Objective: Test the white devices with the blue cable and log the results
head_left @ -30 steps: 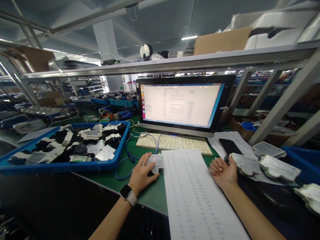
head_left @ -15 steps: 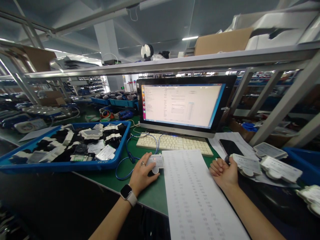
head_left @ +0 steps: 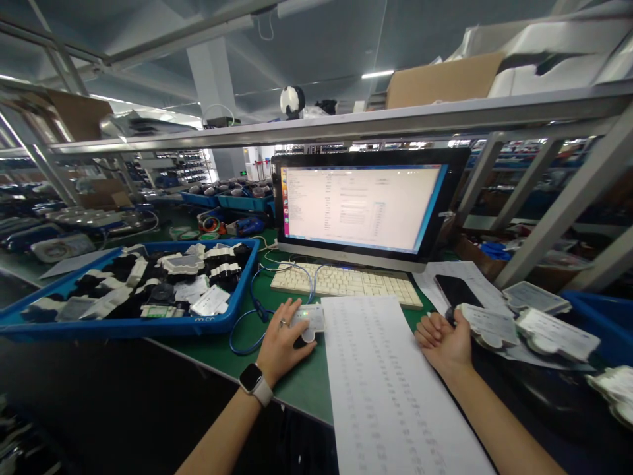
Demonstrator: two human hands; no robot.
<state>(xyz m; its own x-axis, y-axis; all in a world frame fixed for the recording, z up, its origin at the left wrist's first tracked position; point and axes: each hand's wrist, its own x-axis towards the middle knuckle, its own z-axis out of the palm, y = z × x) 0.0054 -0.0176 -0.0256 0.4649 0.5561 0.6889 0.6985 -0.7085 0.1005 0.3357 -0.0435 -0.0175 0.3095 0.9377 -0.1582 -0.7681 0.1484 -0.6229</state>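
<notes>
My left hand (head_left: 283, 340), with a ring and a wristwatch, is closed over a white electronic module (head_left: 313, 315) lying on the green bench top. Two small green lights glow on the module's face, close to my fingertips. A blue cable (head_left: 255, 300) loops beside it. My right hand (head_left: 445, 340) rests palm up at the right edge of a long printed sheet (head_left: 380, 369), fingers curled. Something small and dark shows by its thumb; whether it is held is unclear. White modules (head_left: 489, 324) lie just right of that hand.
A blue tray (head_left: 240, 290) full of white and black modules stands at left. Behind the sheet are a keyboard (head_left: 346, 282) and a monitor (head_left: 361, 208). A phone (head_left: 457, 292) lies on paper at right, near another blue bin (head_left: 603, 323). A shelf (head_left: 321, 130) crosses above.
The module's indicator light has gone from red to green. Both hands stay where they were; the view has shifted very slightly.
</notes>
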